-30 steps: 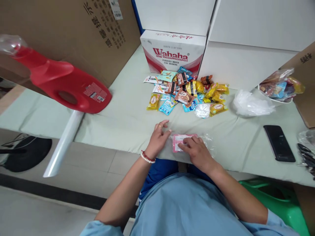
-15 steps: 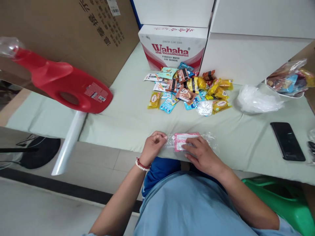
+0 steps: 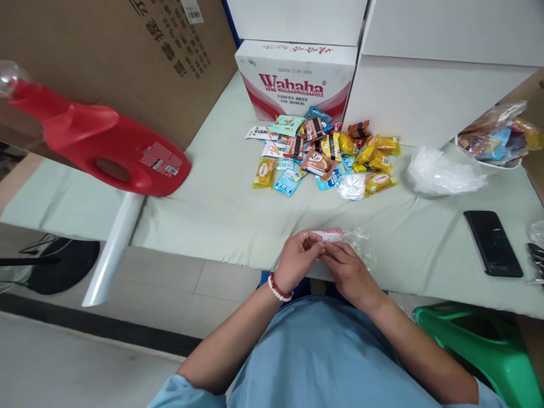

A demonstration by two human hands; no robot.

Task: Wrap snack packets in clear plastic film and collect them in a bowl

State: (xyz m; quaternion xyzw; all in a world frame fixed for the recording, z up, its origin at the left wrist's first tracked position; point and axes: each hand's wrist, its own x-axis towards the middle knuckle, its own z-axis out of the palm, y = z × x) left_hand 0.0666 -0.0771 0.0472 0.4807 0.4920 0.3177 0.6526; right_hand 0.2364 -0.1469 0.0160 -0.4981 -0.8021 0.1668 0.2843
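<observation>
My left hand (image 3: 298, 262), with a bracelet at the wrist, is closed in a pinch at the left part of a clear plastic bag (image 3: 360, 242) on the near edge of the table. Inside the bag lies a flat pink-and-white packet (image 3: 330, 234), partly covered by my hands. The fingers of my right hand (image 3: 351, 280) are stretched out over the packet. Their tips meet my left fingertips. What lies directly under the fingertips is hidden. Beyond them is a pile of small wrapped snacks (image 3: 319, 163) in brown, yellow, blue and white.
A white Wahaha box (image 3: 297, 82) stands behind the snacks. At left, a red bottle (image 3: 114, 153) lies by a large cardboard box (image 3: 170, 73). To the right are crumpled clear plastic (image 3: 444, 173), a white bowl of snacks (image 3: 504, 163), a black phone (image 3: 493, 243) and a green stool (image 3: 488, 345).
My left hand has moved right, bringing the bag's left end over the packet to my right fingertips. My right hand has shifted slightly down and stays at the packet.
</observation>
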